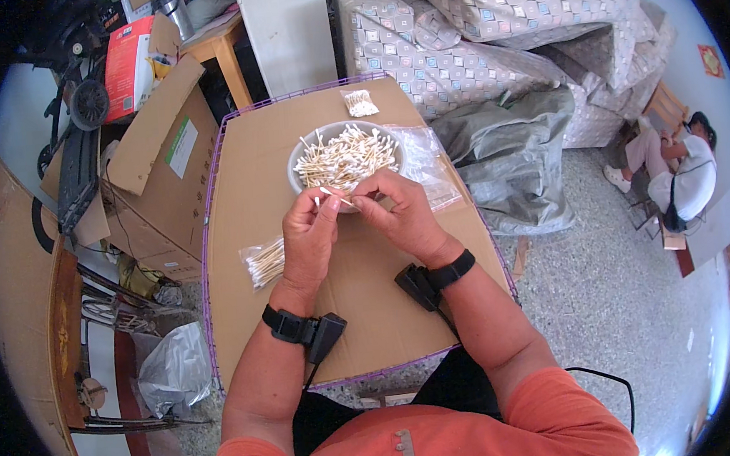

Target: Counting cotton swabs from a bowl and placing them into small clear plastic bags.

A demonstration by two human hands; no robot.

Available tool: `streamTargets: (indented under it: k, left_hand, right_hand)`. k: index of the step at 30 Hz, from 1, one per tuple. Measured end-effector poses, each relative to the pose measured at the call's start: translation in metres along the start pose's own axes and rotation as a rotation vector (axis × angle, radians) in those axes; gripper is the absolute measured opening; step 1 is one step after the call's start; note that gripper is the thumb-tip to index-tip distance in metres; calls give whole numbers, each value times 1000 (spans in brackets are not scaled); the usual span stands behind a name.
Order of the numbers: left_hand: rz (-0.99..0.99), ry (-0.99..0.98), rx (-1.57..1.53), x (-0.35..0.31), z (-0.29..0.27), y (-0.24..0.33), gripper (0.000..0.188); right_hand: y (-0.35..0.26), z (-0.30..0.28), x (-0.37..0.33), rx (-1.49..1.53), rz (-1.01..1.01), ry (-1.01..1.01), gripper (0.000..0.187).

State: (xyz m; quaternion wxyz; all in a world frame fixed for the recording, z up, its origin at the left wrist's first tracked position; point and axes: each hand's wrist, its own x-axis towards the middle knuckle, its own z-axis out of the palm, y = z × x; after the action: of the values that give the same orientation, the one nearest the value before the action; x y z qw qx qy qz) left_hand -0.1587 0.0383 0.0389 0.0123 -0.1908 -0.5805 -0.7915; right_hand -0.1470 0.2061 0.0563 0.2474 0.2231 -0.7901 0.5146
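A round pale bowl heaped with loose cotton swabs stands on a cardboard-topped table. Just in front of its near rim, my two hands meet. My left hand is closed in a pinch on cotton swabs, their white tips showing above its fingers. With thumb and forefinger together, my right hand pinches a swab's stick close to the left fingertips. Left of my left wrist lies a clear bag of cotton swabs. A smaller filled bag rests beyond the bowl.
Clear plastic bags lie flat right of the bowl. Brown cardboard covers the table, edged in purple. A large open carton stands to the left. Covered bulky goods and a grey sack sit behind right. Another person sits far right.
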Motion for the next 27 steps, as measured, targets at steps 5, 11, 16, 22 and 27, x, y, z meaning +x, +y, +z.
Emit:
streamTargets:
  k: [5,11,16,22,27]
  left_hand:
    - [12,-31,-33,1,2,1,13]
    - [-86,-103,102,-1,1,5,16]
    - [-119,-168,115,-3,1,5,17]
    - [-156,-198,107,-2,1,5,19]
    - [-184,-221,79,-2,1,5,19]
  right_hand:
    - [3,1,-1,22,-36,60,12]
    - [1,-1,1,24,-70,29,17]
    - [-1,-1,0,49,-31,8,17]
    - [3,0,0,43,-54,12,15]
    - [3,0,0,31,-65,19,14]
